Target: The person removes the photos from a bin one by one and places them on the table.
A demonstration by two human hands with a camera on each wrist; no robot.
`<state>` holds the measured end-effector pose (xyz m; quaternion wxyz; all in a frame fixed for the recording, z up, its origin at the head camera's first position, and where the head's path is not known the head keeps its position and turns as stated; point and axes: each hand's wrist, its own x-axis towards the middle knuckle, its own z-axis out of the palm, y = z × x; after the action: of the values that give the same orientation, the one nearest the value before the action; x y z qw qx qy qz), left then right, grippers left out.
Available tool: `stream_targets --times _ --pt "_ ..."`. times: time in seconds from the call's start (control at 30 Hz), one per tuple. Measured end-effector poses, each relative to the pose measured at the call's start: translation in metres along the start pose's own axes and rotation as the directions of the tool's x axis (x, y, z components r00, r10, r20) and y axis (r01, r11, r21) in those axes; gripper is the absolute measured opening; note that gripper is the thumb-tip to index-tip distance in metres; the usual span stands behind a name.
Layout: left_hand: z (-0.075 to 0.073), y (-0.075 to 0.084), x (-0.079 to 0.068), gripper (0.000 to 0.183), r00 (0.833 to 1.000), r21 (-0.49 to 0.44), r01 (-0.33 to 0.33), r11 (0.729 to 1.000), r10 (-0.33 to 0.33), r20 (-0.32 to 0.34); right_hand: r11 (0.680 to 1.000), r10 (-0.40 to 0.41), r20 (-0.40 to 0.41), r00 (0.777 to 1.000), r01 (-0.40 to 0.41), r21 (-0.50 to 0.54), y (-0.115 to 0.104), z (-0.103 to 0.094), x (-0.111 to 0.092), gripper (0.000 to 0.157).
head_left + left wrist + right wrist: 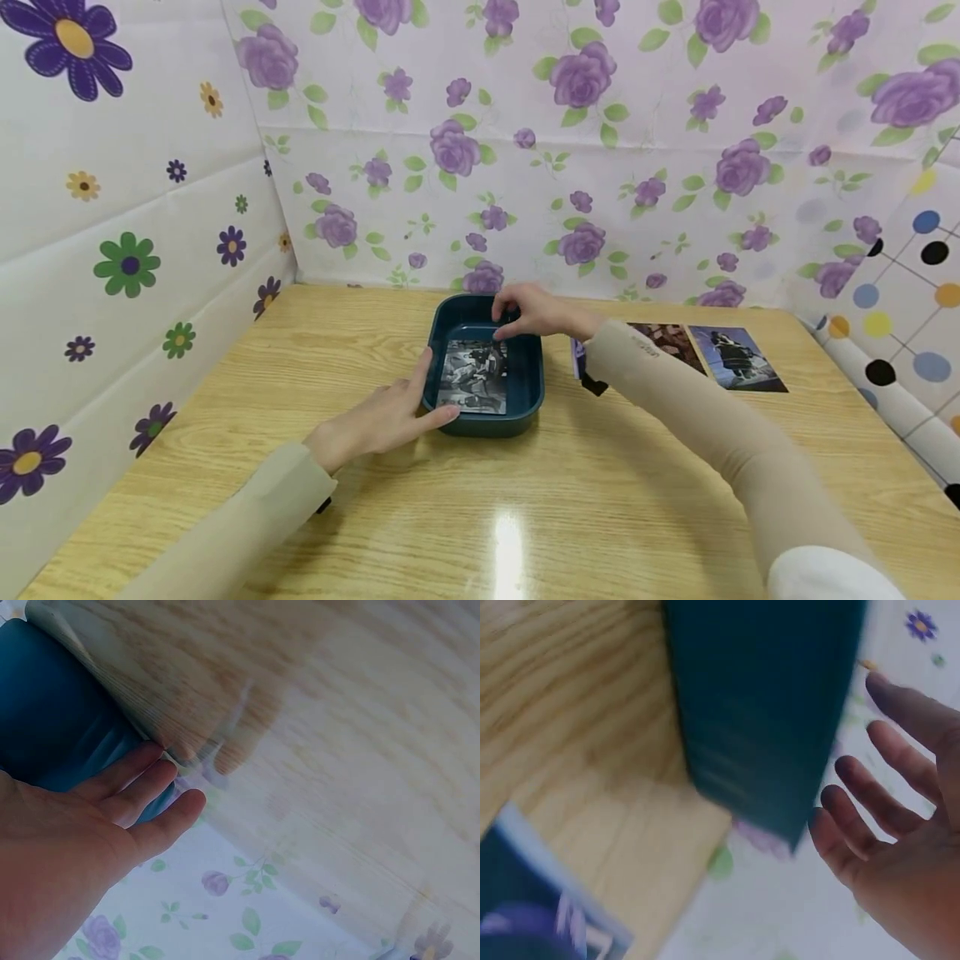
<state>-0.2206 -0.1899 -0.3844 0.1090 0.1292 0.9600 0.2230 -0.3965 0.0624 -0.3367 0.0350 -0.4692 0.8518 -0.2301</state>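
- Watching a smooth, round-cornered teal tray (491,427) mid-frame, monochrome photo (474,377) inside.
- My left hand (386,417), fingers straight, touches it; right hand (538,311), loosely bent, holds nothing.
- Sleeve lettering (645,345) illegible.

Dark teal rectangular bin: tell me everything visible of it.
The open-topped, dark teal rectangular bin has rounded corners and raised walls, and looks like plastic. It stands upright on the pale wood-grain table, holding a black-and-white printed picture toward its left side. The bare left hand touches its near-left corner; the bare right hand hangs over its far-right part, contact unclear.
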Motion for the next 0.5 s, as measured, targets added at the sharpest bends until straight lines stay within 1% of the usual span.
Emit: stream_targets --times 0.07,0.17,0.23,0.33,0.4,0.43,0.5 --pt "0.0 0.0 0.0 0.106 1.0 -0.003 -0.001 1.0 0.001 -0.001 1.0 -0.004 0.07 0.998 0.006 -0.029 -0.002 0.009 0.008 0.031" --pt "0.001 0.0 0.0 0.105 1.0 -0.004 -0.007 1.0 0.007 -0.008 0.994 0.05 0.158 0.986 -0.033 -0.104 -0.005 0.018 0.016 0.035" --pt "0.001 0.0 0.0 0.105 1.0 -0.002 -0.01 1.0 0.009 -0.013 0.983 0.115 0.205 0.972 -0.082 -0.161 -0.008 0.022 0.02 0.038" --pt "0.001 0.0 0.0 0.105 1.0 0.004 -0.011 1.0 0.011 -0.015 0.961 0.197 0.276 0.941 -0.13 -0.242 -0.012 0.028 0.024 0.043" --pt "0.001 0.0 0.0 0.105 1.0 0.007 -0.013 1.0 0.013 -0.015 0.949 0.222 0.31 0.924 -0.132 -0.287 -0.015 0.032 0.025 0.046" --pt "0.001 0.0 0.0 0.105 1.0 0.007 -0.015 1.0 0.015 -0.014 0.943 0.228 0.318 0.92 -0.127 -0.309 -0.016 0.033 0.026 0.047" --pt "0.001 -0.001 0.0 0.104 1.0 0.009 -0.019 1.0 0.019 -0.014 0.933 0.224 0.317 0.921 -0.109 -0.343 -0.018 0.036 0.026 0.049"
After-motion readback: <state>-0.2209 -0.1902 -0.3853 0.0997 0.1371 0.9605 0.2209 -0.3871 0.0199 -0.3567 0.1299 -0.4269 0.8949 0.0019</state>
